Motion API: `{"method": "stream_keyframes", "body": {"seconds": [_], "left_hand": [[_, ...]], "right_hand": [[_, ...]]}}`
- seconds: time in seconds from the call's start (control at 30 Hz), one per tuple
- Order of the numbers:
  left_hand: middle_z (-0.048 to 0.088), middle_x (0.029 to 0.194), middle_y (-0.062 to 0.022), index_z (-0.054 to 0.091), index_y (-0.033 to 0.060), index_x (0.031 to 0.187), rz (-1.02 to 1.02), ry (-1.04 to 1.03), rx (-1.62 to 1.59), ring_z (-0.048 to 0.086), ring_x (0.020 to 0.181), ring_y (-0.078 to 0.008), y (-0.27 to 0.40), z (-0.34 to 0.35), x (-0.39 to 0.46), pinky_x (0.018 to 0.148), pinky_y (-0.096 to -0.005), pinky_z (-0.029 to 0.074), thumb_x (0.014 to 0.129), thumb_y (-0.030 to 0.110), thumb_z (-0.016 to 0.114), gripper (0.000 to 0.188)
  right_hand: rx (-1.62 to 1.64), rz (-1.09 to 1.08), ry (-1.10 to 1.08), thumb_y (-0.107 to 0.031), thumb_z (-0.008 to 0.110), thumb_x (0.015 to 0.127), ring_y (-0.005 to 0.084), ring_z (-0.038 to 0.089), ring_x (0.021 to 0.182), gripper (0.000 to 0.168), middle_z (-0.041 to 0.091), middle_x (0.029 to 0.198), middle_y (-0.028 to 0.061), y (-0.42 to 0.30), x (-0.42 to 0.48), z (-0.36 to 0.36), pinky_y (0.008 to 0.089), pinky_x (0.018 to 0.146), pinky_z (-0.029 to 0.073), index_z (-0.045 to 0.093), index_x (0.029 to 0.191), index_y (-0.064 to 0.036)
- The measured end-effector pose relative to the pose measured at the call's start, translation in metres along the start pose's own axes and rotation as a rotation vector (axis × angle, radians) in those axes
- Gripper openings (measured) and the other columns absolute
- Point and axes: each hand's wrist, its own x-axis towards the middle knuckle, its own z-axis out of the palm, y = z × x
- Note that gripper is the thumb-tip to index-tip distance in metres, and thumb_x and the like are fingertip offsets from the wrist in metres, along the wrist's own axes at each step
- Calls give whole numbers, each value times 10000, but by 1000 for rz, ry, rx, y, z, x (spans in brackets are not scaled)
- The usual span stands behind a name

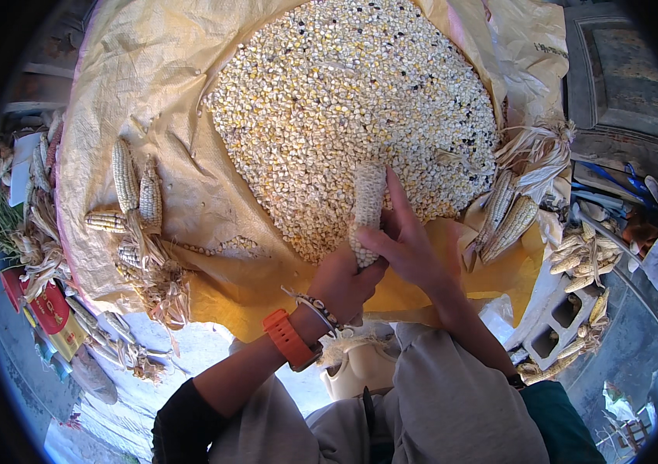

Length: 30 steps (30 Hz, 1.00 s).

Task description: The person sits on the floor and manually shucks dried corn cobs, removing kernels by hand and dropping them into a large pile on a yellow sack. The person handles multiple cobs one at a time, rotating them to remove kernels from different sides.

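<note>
A mostly stripped corn cob [369,194] points away from me over a broad heap of loose corn kernels [329,127]. Some kernels still cover its near end. My left hand [343,281], with an orange watch band on its wrist, grips that near end. The thumb of my right hand [401,243] presses on the kernels near the lower part of the cob, while its index finger lies along the cob's right side. The heap is mostly white and yellow, with scattered dark kernels. It rests on a yellowish woven plastic sheet [149,93].
Unshelled ears with husks [143,203] lie on the sheet at left, and more ears [506,214] at right. Below right, a concrete block [561,325] stands among further cobs [587,255]. A beige container [358,371] is between my knees. A red packet [47,307] lies at far left.
</note>
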Motion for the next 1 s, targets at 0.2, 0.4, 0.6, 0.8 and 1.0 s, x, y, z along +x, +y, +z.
{"method": "stream_keyframes", "body": {"seconds": [0.2, 0.4, 0.6, 0.8, 1.0], "left_hand": [[441, 500, 16, 492, 45, 819, -142, -43, 55, 436, 357, -68, 9, 1, 2, 292, -239, 345, 857, 182, 511, 143], [510, 536, -13, 542, 46, 797, -100, 168, -34, 464, 397, -93, 13, -21, 1, 369, -268, 383, 830, 188, 557, 147], [438, 461, 13, 500, 76, 595, 135, 531, -131, 385, 373, -72, 0, -84, -6, 348, -229, 294, 851, 229, 540, 301], [410, 456, 4, 468, 70, 523, 127, 676, -324, 330, 375, -78, -18, -115, -15, 362, -237, 239, 856, 292, 542, 407], [417, 457, 0, 464, 68, 522, 107, 664, -330, 341, 357, -77, -24, -118, -19, 334, -233, 240, 852, 309, 547, 417]], "right_hand": [[-6, -21, 137, -95, 514, 867, 101, 500, 815, 744, 539, 998, 105, 2, 0, 0, 245, 709, 435, -13, 1391, -65], [-1, 55, 263, -186, 423, 927, 72, 488, 569, 480, 584, 905, 109, -5, 4, -8, 199, 420, 390, 244, 1342, -25], [-796, -294, 302, -117, 555, 847, 119, 520, 722, 319, 544, 1076, 75, -16, 10, -17, 231, 580, 455, 533, 1159, -52], [-1219, -558, 85, -26, 618, 714, 253, 501, 796, 173, 507, 937, 84, -10, 22, -1, 328, 686, 442, 615, 886, -48], [-1256, -557, -16, 23, 592, 668, 237, 496, 809, 97, 455, 830, 72, 13, 43, 15, 336, 669, 447, 561, 747, -25]]}}
